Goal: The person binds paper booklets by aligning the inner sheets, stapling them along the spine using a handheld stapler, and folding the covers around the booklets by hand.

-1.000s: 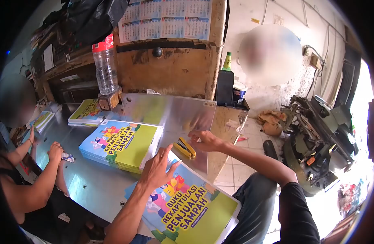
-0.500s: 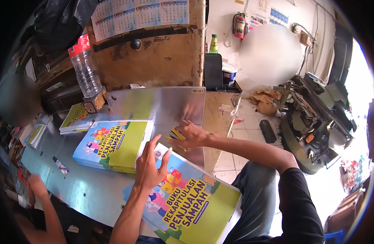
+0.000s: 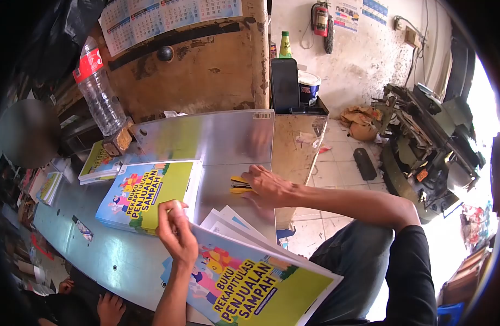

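My left hand (image 3: 178, 234) is closed with its fingertips at the upper left corner of a booklet (image 3: 244, 290), whose cover reads "Buku Rekapitulasi Penjualan Sampah". That edge is raised, and loose pages (image 3: 228, 220) fan out behind it. My right hand (image 3: 269, 187) wraps around a yellow and black stapler (image 3: 239, 185) just above the metal tabletop; the stapler's jaws point left, apart from the booklet. Beyond my left hand lies a neat stack of matching booklets (image 3: 152, 190).
More booklets (image 3: 99, 163) lie farther left by a plastic bottle (image 3: 100, 98) standing on a block. A raised metal plate (image 3: 217, 136) borders the back of the table (image 3: 111, 252). At the lower left is a co-worker's hand (image 3: 110, 311). A machine (image 3: 424, 152) stands on the right.
The booklet's near edge has come up in my left hand, whose fingers have closed, and pages now show behind it. My right hand has shifted slightly right with the stapler.
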